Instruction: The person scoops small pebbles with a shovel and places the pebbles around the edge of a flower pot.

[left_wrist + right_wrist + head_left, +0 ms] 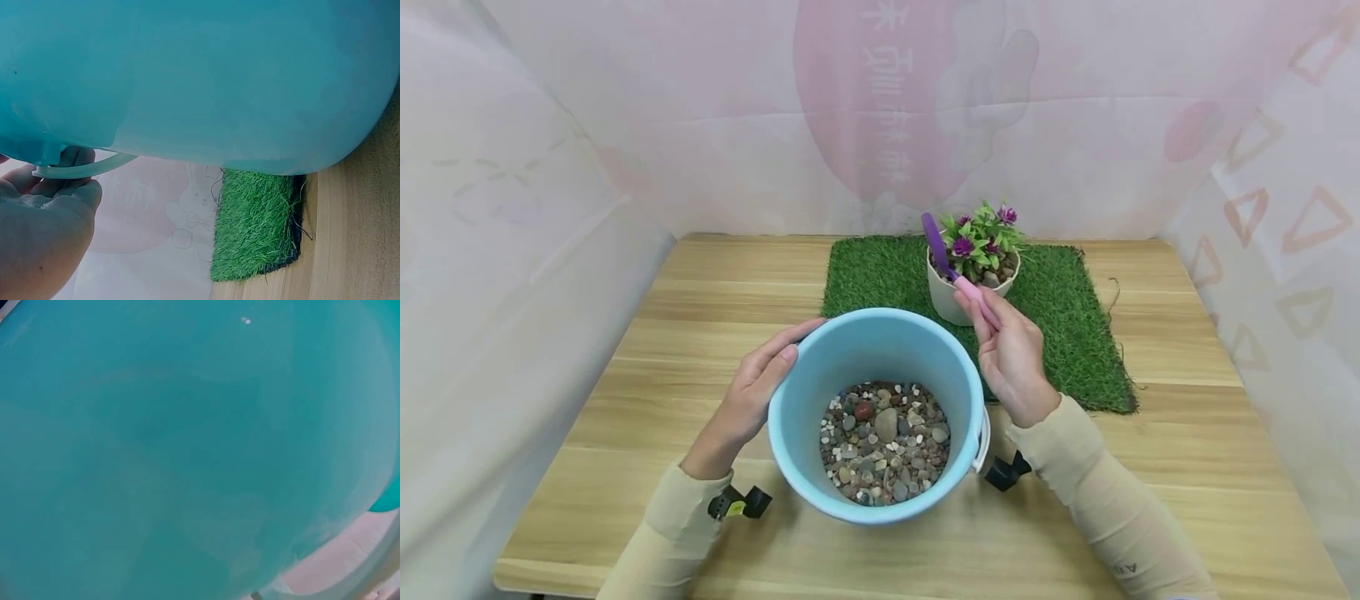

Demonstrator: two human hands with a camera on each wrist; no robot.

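A light blue bucket [880, 346] stands at the middle front, with a layer of mixed pebbles [887, 454] in its bottom. My left hand [748, 396] grips its left rim, thumb on the edge and fingers along the outside; the left wrist view shows that hand [53, 219] beside the white bail handle [94, 169]. With my right hand [1017, 358] I hold a small trowel [976, 300] by its pink handle. Its purple blade overlaps the left side of a white flowerpot [946, 302], which contains stones and a purple-flowered plant [977, 242]. In the right wrist view the bucket [187, 450] hides the hand.
Under the pot lies a green artificial grass mat [1067, 333], its right edge frayed. The wooden table [700, 300] extends to both sides. Printed pale cloth [715, 167] hangs behind the table and at its sides.
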